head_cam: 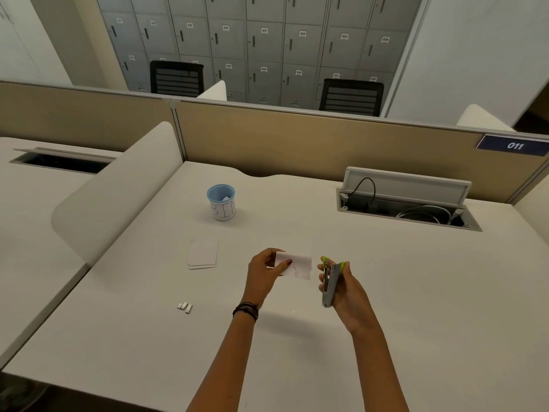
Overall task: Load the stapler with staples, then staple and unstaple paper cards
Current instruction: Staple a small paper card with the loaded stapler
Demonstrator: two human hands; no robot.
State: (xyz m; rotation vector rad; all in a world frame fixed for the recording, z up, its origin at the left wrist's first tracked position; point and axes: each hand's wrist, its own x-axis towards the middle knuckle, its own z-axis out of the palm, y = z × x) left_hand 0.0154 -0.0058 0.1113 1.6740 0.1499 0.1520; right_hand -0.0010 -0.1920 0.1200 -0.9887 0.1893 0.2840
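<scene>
Left grip (264, 270) pinches paper card (298, 267); right grip (341, 288) curls round stapler (330, 285). Both are held over the surface (416, 307), nearer than cup (221, 203). Card stack (202, 253) and staples (184, 306) lie near-left of cup.

Even soft lighting, faint shadows, wide-angle distortion

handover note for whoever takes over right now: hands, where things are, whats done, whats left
Left hand pinches a paper card above the desk.
Right hand grips the stapler upright, its green nose just right of the card, not on it.
Card stack lies left of the hands; staple strips nearer the front edge; BIN cup behind.
Done: cannot tell if the stapler is loaded or the card stapled.
Left: probably bring nose and card together, then work through the stack.
</scene>
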